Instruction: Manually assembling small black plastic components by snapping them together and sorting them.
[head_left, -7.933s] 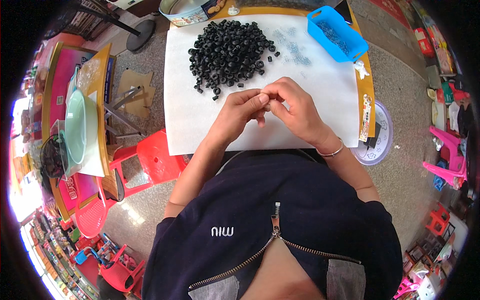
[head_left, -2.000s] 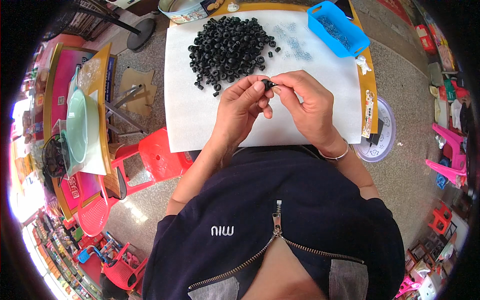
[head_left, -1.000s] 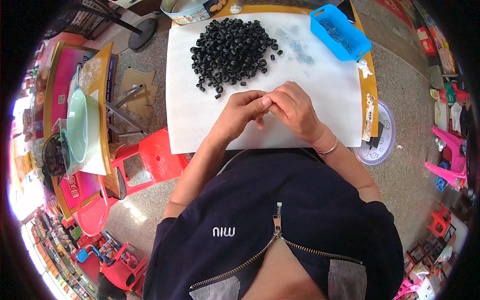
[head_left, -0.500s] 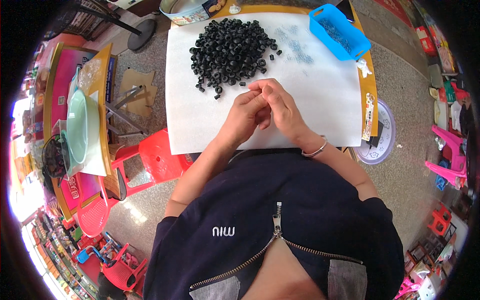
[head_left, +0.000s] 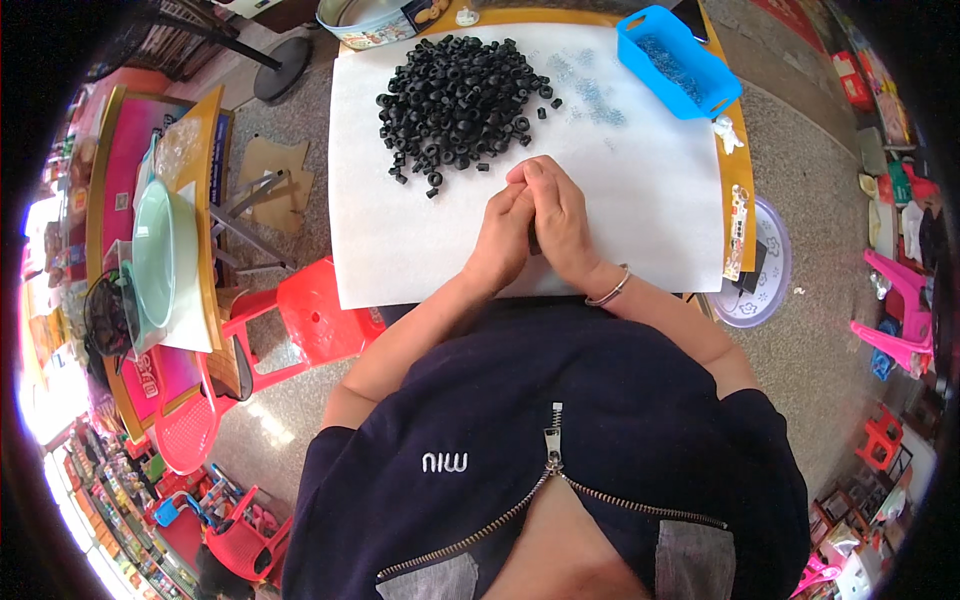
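Note:
My left hand [head_left: 502, 238] and my right hand [head_left: 564, 218] press together over the near middle of the white sheet [head_left: 400, 245], fingers closed against each other. A sliver of something dark [head_left: 534, 241] shows between the palms; its shape is mostly hidden. Beyond my hands lies a heap of small black ring-shaped pieces [head_left: 455, 100], with a few stray ones at its edges. To the right of that heap, small clear bluish bits [head_left: 592, 100] are scattered on the sheet. More of such bits lie in a blue plastic basket [head_left: 632, 50] at the far right.
A round tin [head_left: 375, 35] stands at the far left table edge, and a dark flat object [head_left: 690, 20] lies behind the basket. White crumpled tissue [head_left: 730, 134] sits on the right edge. Left of the table are a red stool [head_left: 322, 315] and a pale green basin [head_left: 168, 250].
My hands have closed more tightly together, and the left fingers that were curled below are now pressed against the right palm. The dark sliver between the palms has come into view.

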